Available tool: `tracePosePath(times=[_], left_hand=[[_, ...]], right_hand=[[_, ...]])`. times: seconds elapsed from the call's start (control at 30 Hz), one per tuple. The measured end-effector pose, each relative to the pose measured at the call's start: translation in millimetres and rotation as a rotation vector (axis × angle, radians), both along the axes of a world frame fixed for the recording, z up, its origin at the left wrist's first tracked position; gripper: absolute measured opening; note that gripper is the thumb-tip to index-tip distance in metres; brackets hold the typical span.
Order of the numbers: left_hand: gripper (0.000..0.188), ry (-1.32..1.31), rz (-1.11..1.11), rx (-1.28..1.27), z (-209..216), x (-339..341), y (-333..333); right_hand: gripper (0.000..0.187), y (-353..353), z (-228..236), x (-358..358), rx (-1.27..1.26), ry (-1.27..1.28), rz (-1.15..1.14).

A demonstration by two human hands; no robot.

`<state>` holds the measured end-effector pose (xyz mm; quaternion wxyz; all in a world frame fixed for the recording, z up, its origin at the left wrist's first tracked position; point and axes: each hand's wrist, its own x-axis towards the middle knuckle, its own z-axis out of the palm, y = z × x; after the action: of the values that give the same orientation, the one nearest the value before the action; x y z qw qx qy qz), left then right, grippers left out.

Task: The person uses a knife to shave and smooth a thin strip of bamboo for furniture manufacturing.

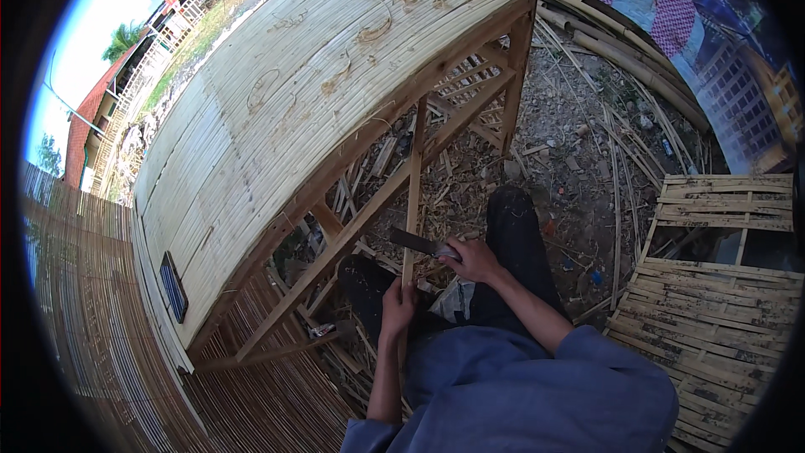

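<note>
My left hand is closed around the lower part of a long, narrow bamboo strip. The strip rises away from me, in front of the table's diagonal brace. In my right hand is a broad-bladed knife, gripped by its handle. Its dark blade points left and lies across the strip, just above my left hand; whether it touches the strip I cannot tell. Both hands are low over my lap, between my bent knees.
A large slatted table on wooden legs stands ahead and left, with curly shavings and a dark flat rectangular object on top. Scraps litter the ground. A woven bamboo panel lies right; bamboo poles lie beyond, near another person.
</note>
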<state>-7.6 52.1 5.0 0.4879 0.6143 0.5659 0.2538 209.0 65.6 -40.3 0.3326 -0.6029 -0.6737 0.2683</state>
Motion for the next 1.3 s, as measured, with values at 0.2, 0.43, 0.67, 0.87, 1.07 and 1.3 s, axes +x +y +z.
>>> tracePosePath(times=[0.2,0.43,0.67,0.87,1.07,1.3], left_hand=[[0.023,-0.049,0.115,-0.145,18,-44,-45],[0.023,0.494,0.212,0.187,52,-81,-28],[0.026,0.513,0.161,0.067,34,-111,-43],[0.041,0.528,0.123,-0.366,19,-139,-93],[0.053,0.494,0.094,-0.545,17,-134,-85],[0.057,0.832,-0.124,-0.453,8,-94,-34]], right_hand=[[0.048,3,-2,-1,-0.1,0.003,0.092],[0.051,-2,1,-7,0.003,-0.031,0.193],[0.047,-4,-5,-9,-0.037,-0.069,0.161],[0.046,-1,-7,-6,0.038,0.067,0.075],[0.046,0,-7,-11,0.07,0.062,0.04],[0.042,-4,1,-14,0.026,-0.044,0.157]])
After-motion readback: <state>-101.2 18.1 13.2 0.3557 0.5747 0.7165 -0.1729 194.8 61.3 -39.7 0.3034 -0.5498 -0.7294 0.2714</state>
